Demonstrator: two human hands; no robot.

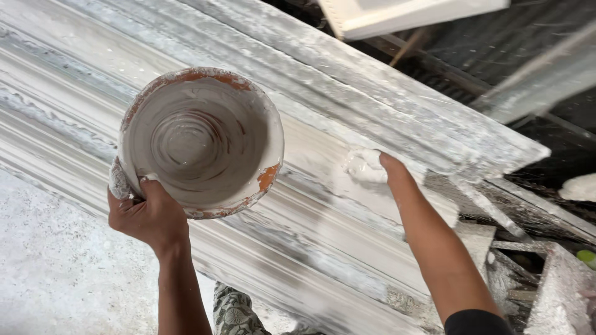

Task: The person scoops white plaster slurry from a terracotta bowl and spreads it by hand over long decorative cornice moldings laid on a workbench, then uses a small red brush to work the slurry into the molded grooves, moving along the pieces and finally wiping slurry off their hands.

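My left hand [144, 211] grips the rim of a round orange bucket [202, 142] coated inside with white plaster, holding it tilted so its mouth faces me. My right hand [367, 166], smeared white with wet plaster, presses flat on the long ridged plaster moulding [310, 229] that runs diagonally across the view. The fingers lie on the surface with plaster under them. The bucket hangs just above the moulding, to the left of my right hand.
A white framed panel [397, 15] lies at the top. Plaster-crusted slabs and scraps [559, 291] pile at the right, over dark ground. A dusty white floor [56, 273] shows at lower left, and patterned cloth on my leg [234, 313] at the bottom.
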